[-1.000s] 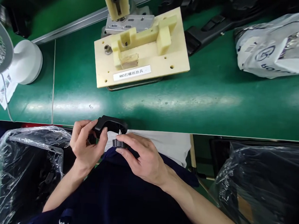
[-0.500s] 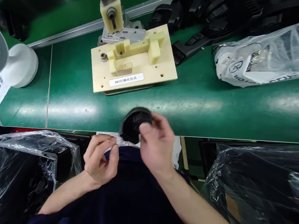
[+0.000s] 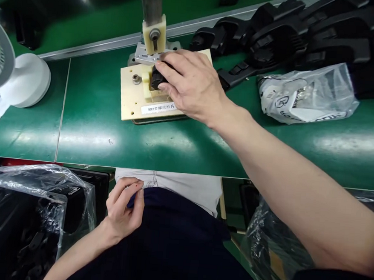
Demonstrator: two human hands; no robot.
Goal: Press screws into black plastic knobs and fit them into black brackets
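Observation:
My right hand (image 3: 194,81) grips a round black plastic part (image 3: 157,79) at the cream-coloured fixture (image 3: 128,101). The part sits among the fixture's raised blocks; my fingers and palm cover most of it, so how well it is seated is hidden. Just above it is a cream clamp head (image 3: 154,37) on a metal bar. Low in front of my body, my left hand (image 3: 125,206) is closed, thumb tip pressed to the fingertips. Whatever lies in that pinch is too small to make out.
On the green bench (image 3: 88,124), a clear bag of small metal pieces (image 3: 305,95) lies right of several black plastic parts (image 3: 267,47). A white fan (image 3: 31,80) stands left. Plastic-lined bins (image 3: 40,168) flank me below the bench edge.
My right hand has carried the black plastic part from in front of my body up and forward onto the fixture. My left hand stays pinched in nearly the same place.

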